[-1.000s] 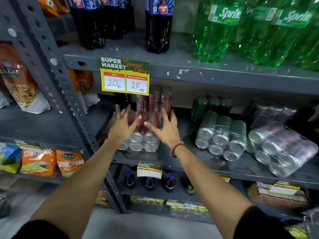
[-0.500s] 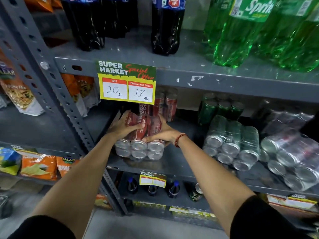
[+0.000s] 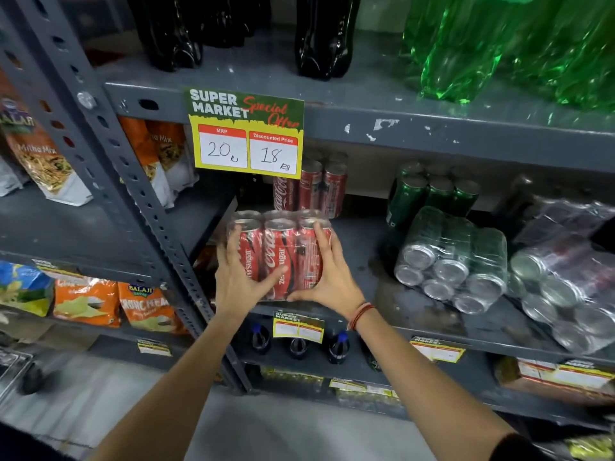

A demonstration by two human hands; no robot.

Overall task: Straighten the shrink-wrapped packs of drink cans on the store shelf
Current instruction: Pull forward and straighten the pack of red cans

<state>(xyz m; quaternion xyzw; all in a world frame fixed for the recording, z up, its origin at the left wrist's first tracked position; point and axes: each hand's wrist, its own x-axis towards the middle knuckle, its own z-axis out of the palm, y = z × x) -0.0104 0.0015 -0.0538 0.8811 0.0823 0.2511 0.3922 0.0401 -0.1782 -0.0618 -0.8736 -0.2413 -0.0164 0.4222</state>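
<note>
My left hand and right hand are clamped on the red pack at the middle of the frame, one on each flank, fingers spread up the sides and thumbs tucked toward its lower front. It stands upright at the front edge of the shelf, can tops showing through the film.

I judge it heavy for its size: full cans, stiff as a block, but the wrap is thin, glossy and likely slick. I would squeeze the can walls from both sides low down, never pinch the film, which could stretch or tear. Sliding it on the shelf should be safer than lifting it clear.

Right of centre, the green pack lies on its side, can ends facing me, skewed. It should roll if nudged, so I would take it by both ends. At the right edge, the dark pack lies the same way and is cut off by the frame, so I cannot count its cans or read a label.

Farther back, loose red cans stand behind my pack, partly hidden by the price tag. Loose green cans stand behind the green pack in shadow. How deep either row runs I cannot tell. My palms hide the pack's sides.
</note>
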